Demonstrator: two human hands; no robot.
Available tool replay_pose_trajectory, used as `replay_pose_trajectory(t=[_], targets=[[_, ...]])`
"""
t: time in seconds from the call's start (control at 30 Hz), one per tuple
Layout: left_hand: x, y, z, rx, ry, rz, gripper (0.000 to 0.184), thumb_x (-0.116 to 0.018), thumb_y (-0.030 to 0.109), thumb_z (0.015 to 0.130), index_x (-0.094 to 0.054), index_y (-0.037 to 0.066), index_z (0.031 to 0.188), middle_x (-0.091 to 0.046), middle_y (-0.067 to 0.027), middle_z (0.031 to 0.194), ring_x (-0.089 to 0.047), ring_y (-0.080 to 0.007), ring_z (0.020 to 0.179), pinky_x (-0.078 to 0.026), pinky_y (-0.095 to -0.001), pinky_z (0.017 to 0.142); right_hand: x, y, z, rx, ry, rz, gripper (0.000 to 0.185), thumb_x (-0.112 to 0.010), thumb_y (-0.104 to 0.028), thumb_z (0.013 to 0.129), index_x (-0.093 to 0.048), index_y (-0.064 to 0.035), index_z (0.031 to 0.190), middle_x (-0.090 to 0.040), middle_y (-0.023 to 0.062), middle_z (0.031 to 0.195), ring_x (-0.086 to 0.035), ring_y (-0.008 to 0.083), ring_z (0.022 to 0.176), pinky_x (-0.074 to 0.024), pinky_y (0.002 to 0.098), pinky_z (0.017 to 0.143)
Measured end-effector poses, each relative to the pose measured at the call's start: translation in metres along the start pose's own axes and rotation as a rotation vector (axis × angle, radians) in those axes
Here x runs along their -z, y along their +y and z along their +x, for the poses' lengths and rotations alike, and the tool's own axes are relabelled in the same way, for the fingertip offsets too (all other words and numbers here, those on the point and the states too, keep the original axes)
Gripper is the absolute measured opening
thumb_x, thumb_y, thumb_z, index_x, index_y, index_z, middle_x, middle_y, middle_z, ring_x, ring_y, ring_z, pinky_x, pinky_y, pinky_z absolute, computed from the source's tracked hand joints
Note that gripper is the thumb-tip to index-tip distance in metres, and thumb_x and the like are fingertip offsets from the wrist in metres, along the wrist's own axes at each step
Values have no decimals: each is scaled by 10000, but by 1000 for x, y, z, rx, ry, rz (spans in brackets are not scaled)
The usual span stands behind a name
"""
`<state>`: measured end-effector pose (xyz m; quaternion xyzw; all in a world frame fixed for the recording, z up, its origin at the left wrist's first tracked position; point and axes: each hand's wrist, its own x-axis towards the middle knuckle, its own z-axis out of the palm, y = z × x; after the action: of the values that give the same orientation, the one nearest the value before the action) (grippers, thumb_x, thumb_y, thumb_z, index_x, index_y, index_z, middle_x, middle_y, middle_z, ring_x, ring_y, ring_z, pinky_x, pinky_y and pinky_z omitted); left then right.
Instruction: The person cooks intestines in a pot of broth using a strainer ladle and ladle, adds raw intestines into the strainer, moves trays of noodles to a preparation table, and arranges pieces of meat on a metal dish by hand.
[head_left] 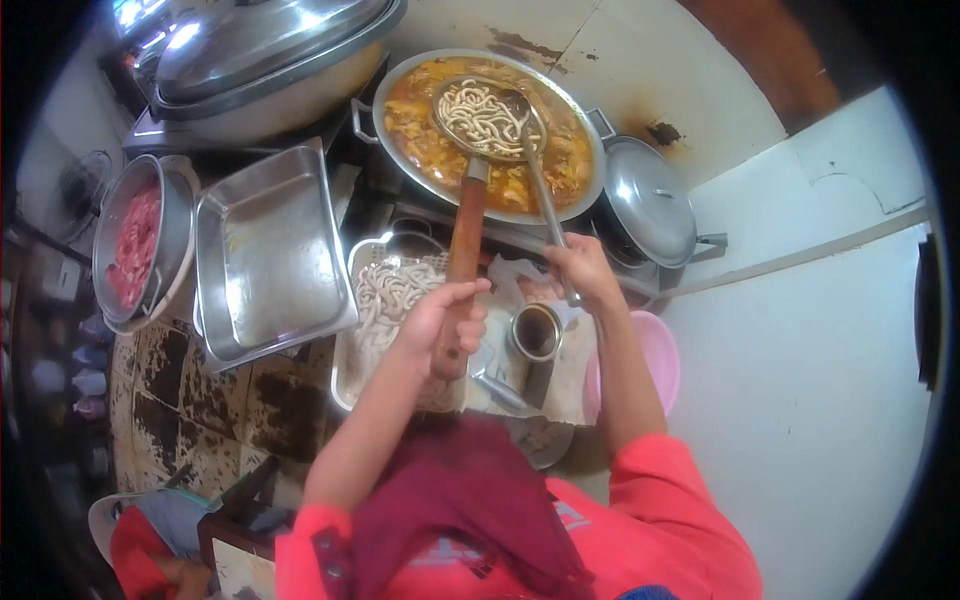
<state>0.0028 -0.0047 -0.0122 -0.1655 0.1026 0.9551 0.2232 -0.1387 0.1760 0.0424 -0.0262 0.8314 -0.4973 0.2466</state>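
My left hand (pixel 440 322) is closed round the wooden handle of a strainer (pixel 467 225). Thick pale noodles (pixel 480 115) fill the strainer's bowl, which is over a wide metal pan (pixel 390 150) of orange-brown stew (pixel 420 160). In my right hand (pixel 585 268) is the long metal handle of a ladle (pixel 543 195); its dark head touches the noodles at the strainer's right side. Below my left hand, a white perforated basket (pixel 342 375) holds more pale noodles (pixel 395 295). A metal cup of dark liquid (pixel 536 332) stands between my forearms.
An empty steel tray (pixel 270 250) lies left of the basket, beside a pot (pixel 180 215) of raw red meat. A large lidded roaster (pixel 270 60) is at the back left. Right of the pan sits a lidded pot (pixel 650 200). A pink bowl (pixel 665 365) is behind my right forearm.
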Motion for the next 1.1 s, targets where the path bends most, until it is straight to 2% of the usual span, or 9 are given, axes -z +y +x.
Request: replay_pose_trajectory(t=[0.03, 0.13, 0.2, 0.63, 0.87, 0.93, 0.97, 1.07, 1.1], targets=[[-2, 0, 0, 5, 4, 5, 264, -523, 208, 852, -452, 93, 1078, -454, -40, 730, -388, -86, 481, -324, -204, 381, -2, -10, -8, -60, -111, 309, 144, -540, -115, 822, -556, 24, 857, -492, -9, 562, -449, 111, 374, -337, 233, 338], [-6, -2, 0, 1, 54, -21, 247, -473, 204, 884, -493, 60, 1084, -466, -40, 705, -368, -83, 470, -322, -202, 382, 24, -19, 3, -271, -532, 1229, 180, -495, -124, 855, -512, 25, 955, -483, -21, 583, -417, 69, 370, -288, 213, 323], [-4, -2, 0, 5, 52, -26, 248, -472, 201, 883, -490, 60, 1086, -467, -42, 708, -370, -84, 472, -323, -203, 385, 37, -27, -2, -252, -571, 1237, 206, -462, -123, 867, -486, 33, 999, -470, -20, 591, -388, 53, 358, -269, 201, 312], [-6, -1, 0, 17, 36, -36, 232, -519, 205, 852, -465, 92, 1048, -485, -46, 716, -405, -92, 480, -340, -200, 363, 28, -65, -60, 167, 134, -115, 108, -536, -69, 750, -532, 33, 716, -497, 62, 505, -473, 140, 354, -367, 276, 328], [-3, -1, 1, 16, 47, -24, 237, -457, 197, 885, -476, 71, 1086, -458, -45, 718, -377, -84, 485, -322, -199, 389, 12, 0, -7, 232, 303, -710, 183, -530, -77, 707, -534, 88, 783, -567, 215, 583, -599, 262, 474, -479, 369, 474], [-3, -3, 2, 1, 48, 1, 237, -459, 199, 885, -474, 73, 1086, -456, -45, 718, -374, -83, 481, -320, -199, 389, -8, 1, -9, 311, 223, -613, 181, -531, -95, 723, -538, 79, 771, -582, 185, 608, -591, 244, 475, -454, 374, 431], [-1, -4, 4, -1, 20, -9, 232, -465, 200, 883, -476, 76, 1078, -454, -44, 719, -374, -81, 483, -320, -196, 391, -13, -2, -11, 5, -35, -57, 169, -529, -103, 775, -535, 55, 833, -554, 89, 596, -525, 174, 416, -383, 314, 351], [-9, -6, 2, -15, 78, 20, 227, -471, 199, 880, -478, 77, 1071, -455, -43, 720, -376, -80, 483, -319, -194, 392, 11, -15, 5, -320, -483, 1234, 174, -496, -117, 840, -505, 35, 923, -477, 2, 576, -417, 94, 361, -289, 225, 309], [-8, -5, 3, -11, 70, 22, 226, -472, 200, 880, -479, 76, 1069, -456, -43, 720, -377, -80, 483, -319, -193, 392, 20, -24, -2, -259, -572, 1256, 198, -457, -125, 875, -484, 42, 978, -438, -16, 575, -370, 62, 350, -261, 184, 304]])
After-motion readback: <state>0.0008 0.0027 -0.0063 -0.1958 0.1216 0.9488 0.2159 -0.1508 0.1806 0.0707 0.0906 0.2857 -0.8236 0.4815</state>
